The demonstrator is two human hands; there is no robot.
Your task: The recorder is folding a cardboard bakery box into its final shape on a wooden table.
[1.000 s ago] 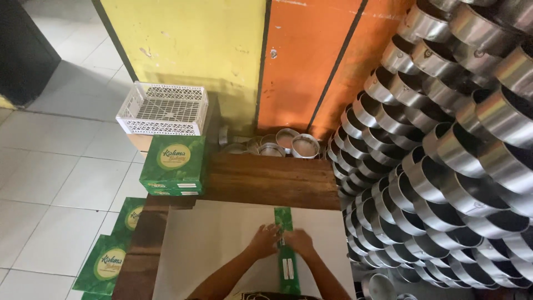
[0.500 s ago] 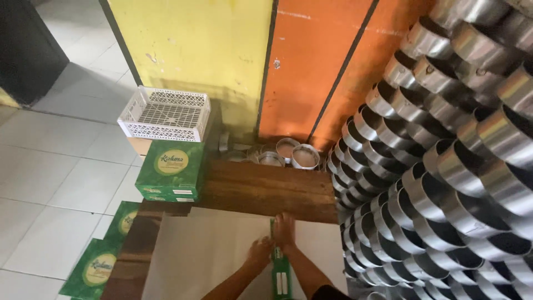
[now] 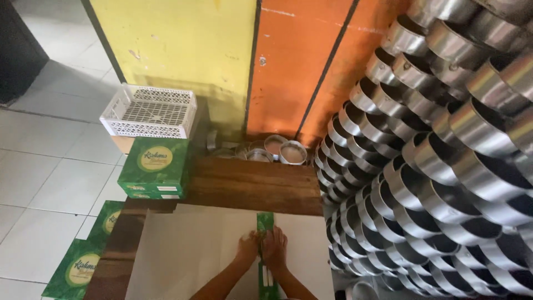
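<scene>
We have both hands down on the narrow green strip that runs up the middle of the pale cardboard sheet on the wooden table. Our left hand presses flat at the strip's left edge, our right hand lies on it just beside; neither grip closes round anything, the fingers are spread and pushing down. We judge the strip could go on crooked or wrinkle if one palm slides, since the sheet lies loose on the table. Close on our right stands a tall stack of shiny metal tins; an elbow swung wide could knock them. A green box and a white basket sit well apart at the far left
</scene>
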